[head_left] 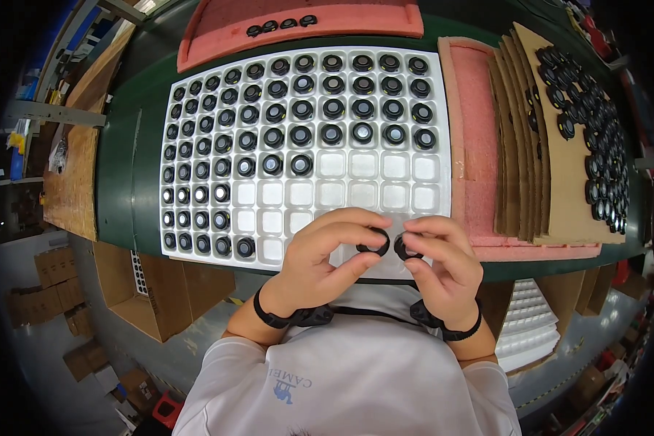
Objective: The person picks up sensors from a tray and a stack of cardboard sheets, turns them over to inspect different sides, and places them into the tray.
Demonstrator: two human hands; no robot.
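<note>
Close to the near edge of a white compartment tray [269, 243], my two hands face each other. My left hand [325, 251] pinches a black round part [374, 245] between thumb and fingers. A second black round part [405, 248] is gripped in my right hand [445, 263], a small gap away from the first. Beneath them, the tray's left columns and far rows hold many similar black parts with pale round centres, one per pocket. Bare pockets lie around the tray's middle and near right; my hands hide some of them.
Beyond the tray, a pink foam tray [356, 18] carries several black parts. To the right, cardboard sheets [512, 138] lean over another pink foam piece [474, 145], with a heap of black parts [592, 138] on top. Below the bench stand an open carton [142, 298] and stacked white trays [530, 327].
</note>
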